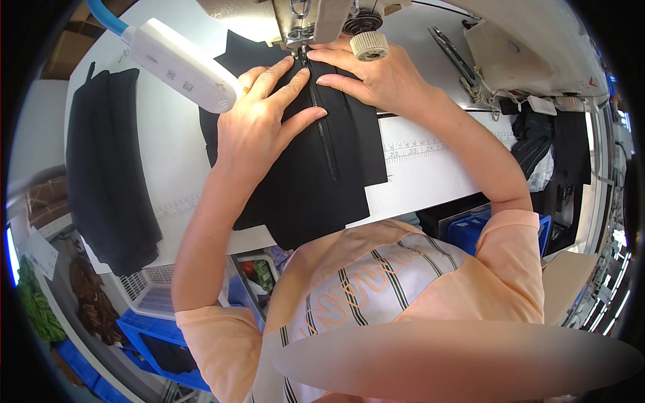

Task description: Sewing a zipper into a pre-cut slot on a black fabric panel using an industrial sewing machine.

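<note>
Pressing with left hand point(254, 113) and right hand point(392, 79), digits spread and gripping nothing, on black fabric panel point(275, 188), partly under sewing-machine presser foot point(302, 51). Probably light and limp, stiffer along zipper point(325, 142); best steadied by cloth on either side.

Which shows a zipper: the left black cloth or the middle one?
The middle cloth, under the left hand and right hand: its toothed zipper shows; the left cloth shows none.

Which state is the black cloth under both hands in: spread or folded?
Spread: the black cloth lies flat beneath the left hand and right hand, its stepped lower edge showing. Hidden folds: cannot tell.
</note>
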The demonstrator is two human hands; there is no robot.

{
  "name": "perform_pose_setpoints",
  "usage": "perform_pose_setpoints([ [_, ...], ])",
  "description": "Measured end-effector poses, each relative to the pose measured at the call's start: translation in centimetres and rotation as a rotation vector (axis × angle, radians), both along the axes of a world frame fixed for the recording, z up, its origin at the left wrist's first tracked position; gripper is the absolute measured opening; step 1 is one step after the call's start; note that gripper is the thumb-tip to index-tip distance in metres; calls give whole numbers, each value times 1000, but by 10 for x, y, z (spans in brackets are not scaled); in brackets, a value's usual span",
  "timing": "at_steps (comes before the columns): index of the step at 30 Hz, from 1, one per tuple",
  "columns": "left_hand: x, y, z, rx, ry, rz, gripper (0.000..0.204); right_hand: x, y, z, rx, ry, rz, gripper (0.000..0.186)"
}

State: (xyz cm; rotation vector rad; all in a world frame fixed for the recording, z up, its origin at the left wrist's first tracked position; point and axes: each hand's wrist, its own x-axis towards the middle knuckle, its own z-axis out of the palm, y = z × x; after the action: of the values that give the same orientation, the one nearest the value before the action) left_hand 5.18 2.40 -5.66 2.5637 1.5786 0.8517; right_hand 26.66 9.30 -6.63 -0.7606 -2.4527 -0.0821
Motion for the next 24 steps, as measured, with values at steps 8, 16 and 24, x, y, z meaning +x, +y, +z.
perform_pose_setpoints([
  [8, 0, 1, -1, 23, 30, 6, 49, -1, 1, 1, 10, 8, 14, 27],
  [16, -2, 3, -2, 45, 39, -5, 48, -2, 3, 1, 15, 31, 10, 26],
  [24, -2, 5, -2, 27, 19, 10, 47, -2, 3, 0, 8, 15, -5, 28],
])
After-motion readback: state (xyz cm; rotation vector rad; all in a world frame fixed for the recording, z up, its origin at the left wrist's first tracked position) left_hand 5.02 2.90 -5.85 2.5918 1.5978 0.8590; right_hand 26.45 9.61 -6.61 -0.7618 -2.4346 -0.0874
